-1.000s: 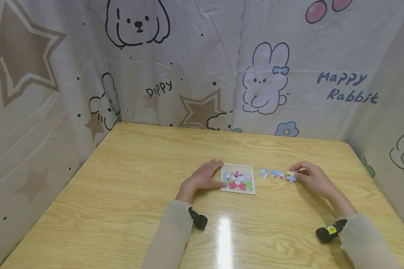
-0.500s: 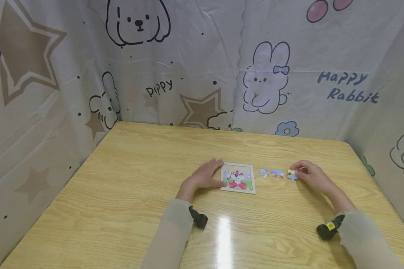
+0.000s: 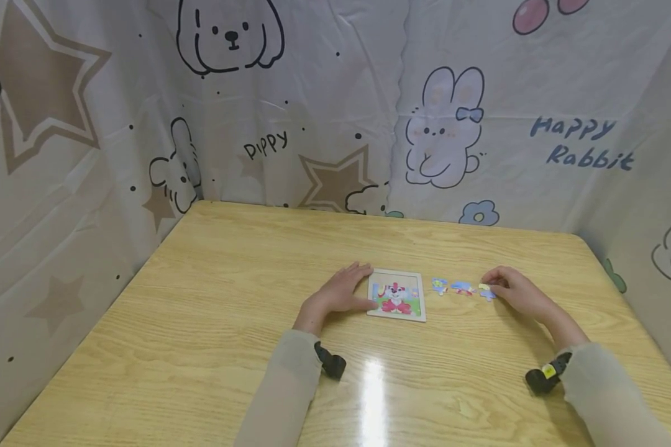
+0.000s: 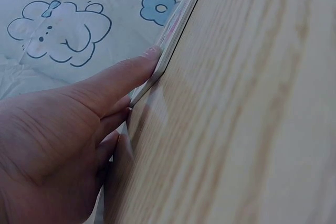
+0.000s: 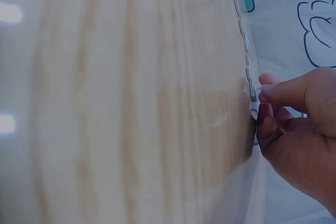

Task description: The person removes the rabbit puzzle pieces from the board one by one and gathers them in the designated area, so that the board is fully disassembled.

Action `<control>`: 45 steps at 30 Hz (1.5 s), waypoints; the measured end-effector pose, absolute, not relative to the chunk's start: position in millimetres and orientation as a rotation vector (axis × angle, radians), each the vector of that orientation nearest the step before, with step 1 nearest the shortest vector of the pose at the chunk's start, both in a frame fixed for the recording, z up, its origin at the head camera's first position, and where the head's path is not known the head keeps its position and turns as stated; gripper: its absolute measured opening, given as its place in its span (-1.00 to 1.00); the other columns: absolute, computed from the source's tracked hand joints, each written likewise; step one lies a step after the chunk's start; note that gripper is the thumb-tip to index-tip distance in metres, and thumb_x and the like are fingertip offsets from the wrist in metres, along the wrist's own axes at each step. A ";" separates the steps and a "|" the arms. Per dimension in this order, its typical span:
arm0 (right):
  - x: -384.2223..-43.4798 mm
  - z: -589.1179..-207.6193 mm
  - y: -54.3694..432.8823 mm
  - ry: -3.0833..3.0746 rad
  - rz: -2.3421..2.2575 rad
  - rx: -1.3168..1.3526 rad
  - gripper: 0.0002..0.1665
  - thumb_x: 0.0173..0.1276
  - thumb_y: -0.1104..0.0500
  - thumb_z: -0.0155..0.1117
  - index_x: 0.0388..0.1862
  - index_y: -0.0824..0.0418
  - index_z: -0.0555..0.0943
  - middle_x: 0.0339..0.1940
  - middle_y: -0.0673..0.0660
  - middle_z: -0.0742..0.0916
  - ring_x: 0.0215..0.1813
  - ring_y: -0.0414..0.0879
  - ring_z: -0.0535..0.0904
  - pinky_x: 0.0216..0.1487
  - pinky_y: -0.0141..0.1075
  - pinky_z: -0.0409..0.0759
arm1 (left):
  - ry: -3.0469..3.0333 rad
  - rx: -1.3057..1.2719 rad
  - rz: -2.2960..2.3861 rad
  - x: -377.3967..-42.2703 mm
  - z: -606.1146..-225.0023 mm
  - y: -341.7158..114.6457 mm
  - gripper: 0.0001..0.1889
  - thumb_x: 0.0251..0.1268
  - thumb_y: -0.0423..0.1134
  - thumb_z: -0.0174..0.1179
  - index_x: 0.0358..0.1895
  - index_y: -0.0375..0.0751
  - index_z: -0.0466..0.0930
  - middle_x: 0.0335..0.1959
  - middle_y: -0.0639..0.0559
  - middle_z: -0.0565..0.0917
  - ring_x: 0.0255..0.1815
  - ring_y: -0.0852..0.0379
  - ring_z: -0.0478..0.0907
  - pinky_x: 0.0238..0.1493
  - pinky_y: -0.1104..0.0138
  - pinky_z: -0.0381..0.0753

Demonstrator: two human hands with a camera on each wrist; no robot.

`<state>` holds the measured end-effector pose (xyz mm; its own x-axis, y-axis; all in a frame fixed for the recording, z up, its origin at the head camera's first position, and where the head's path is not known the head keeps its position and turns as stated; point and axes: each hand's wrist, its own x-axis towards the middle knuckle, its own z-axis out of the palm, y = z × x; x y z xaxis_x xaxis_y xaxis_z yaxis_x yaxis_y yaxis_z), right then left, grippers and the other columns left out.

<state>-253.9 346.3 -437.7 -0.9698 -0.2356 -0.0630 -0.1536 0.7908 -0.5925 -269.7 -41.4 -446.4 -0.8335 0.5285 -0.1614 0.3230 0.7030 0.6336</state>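
Note:
My left hand (image 3: 343,290) lies spread along the left side of a small square puzzle board (image 3: 424,298). The thumb (image 4: 147,62) touches the board's near left corner in the left wrist view, and the fingertips reach its far left corner. Inside the board's pale rim is a picture of a red-and-white cartoon animal; its upper strip is bare wood. To the right, my right hand (image 3: 517,292) pinches a blue-and-yellow puzzle piece (image 3: 488,295) between thumb and fingers, low at the table. The fingers cover part of this piece.
Two loose puzzle pieces lie between board and right hand: a blue one with a yellow patch (image 3: 439,285) and a blue-and-red one (image 3: 463,288). The wooden table (image 3: 246,261) meets a printed curtain (image 3: 335,112) behind and at both sides.
The puzzle piece in my right fingers lifts and shifts slightly to the right, then sits low again. My left hand and the board keep their places.

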 end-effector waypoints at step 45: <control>-273.5 -437.9 183.5 2.601 -1.004 -0.860 -0.72 0.41 0.31 0.19 0.06 0.36 0.54 -0.10 0.24 0.61 -0.27 -0.18 0.39 -0.23 -0.45 0.44 | 2.575 0.669 0.864 -269.2 -444.5 -41.6 -0.14 0.25 0.10 0.28 0.54 -0.06 0.10 0.61 0.00 0.08 0.67 0.00 -0.17 0.68 0.09 -0.17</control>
